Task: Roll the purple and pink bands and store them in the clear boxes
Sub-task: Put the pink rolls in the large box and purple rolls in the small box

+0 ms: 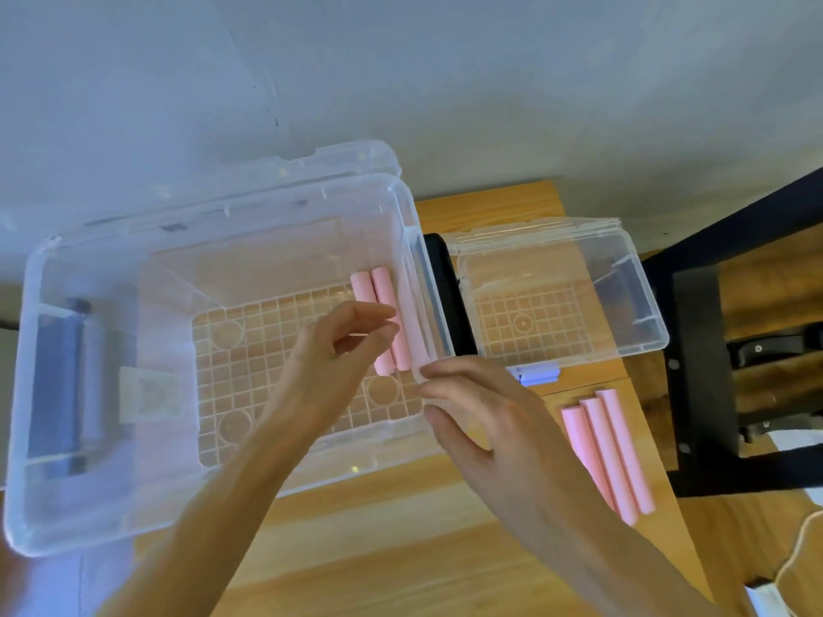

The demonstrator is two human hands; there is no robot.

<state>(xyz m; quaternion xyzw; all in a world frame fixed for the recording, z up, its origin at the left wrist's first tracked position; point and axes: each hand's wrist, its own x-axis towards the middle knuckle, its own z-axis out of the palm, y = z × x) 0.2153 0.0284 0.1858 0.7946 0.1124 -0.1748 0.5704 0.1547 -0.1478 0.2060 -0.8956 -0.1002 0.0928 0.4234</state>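
Two pink rolls [386, 320] lie side by side against the right wall of the big box [26, 394]. Left hand [343, 349] hovers loosely curled, empty; right hand [485, 420] spread at the rim. Three rolls [610, 452] on the tabletop [378, 527] should be gripped mid-length and laid parallel.

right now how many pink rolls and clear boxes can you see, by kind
pink rolls in the large clear box: 2
pink rolls on the table: 3
clear boxes: 2, counting the small clear box
total: 7
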